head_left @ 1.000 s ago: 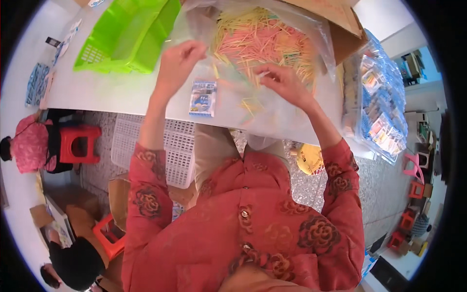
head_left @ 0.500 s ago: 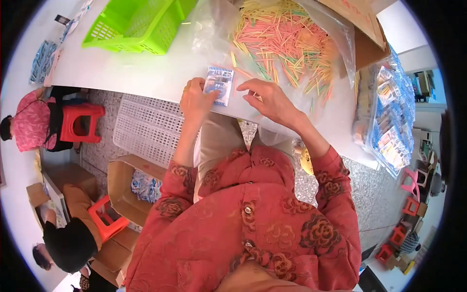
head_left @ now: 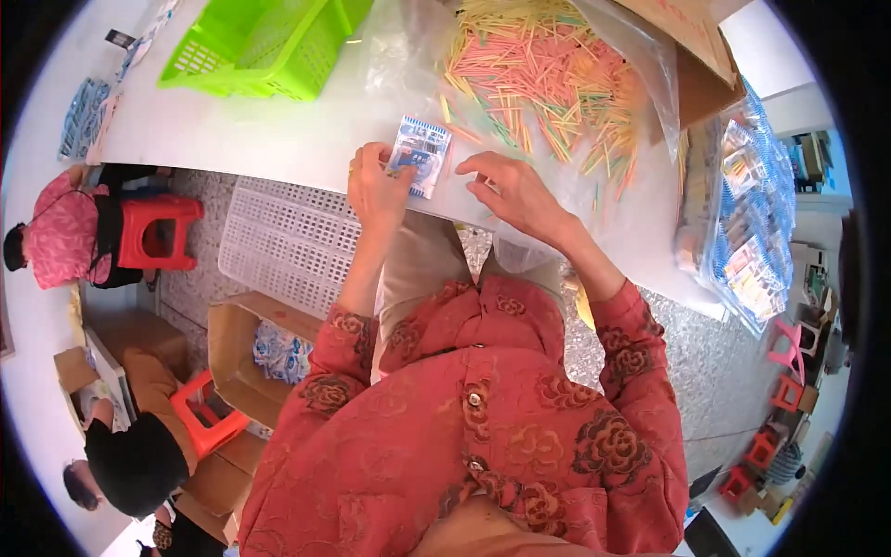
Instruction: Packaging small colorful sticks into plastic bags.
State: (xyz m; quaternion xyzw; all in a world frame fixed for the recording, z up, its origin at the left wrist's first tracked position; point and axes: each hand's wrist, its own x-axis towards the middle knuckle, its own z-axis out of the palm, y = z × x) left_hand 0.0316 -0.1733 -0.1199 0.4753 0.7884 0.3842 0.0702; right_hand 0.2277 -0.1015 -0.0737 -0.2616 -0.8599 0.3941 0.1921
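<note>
— What is the worker at the white table holding?

— The left hand grips a small blue-and-white packet at the table's near edge. The right hand hovers beside it, fingers loosely curled, empty.

— And around them?

— Coloured sticks heaped on clear plastic behind; a green basket far left; blue packets stacked right.

A red jacket with a darker rose pattern covers the person, closed down the front by round metal buttons. Long sleeves reach the wrists. The left hand wears a ring.
</note>
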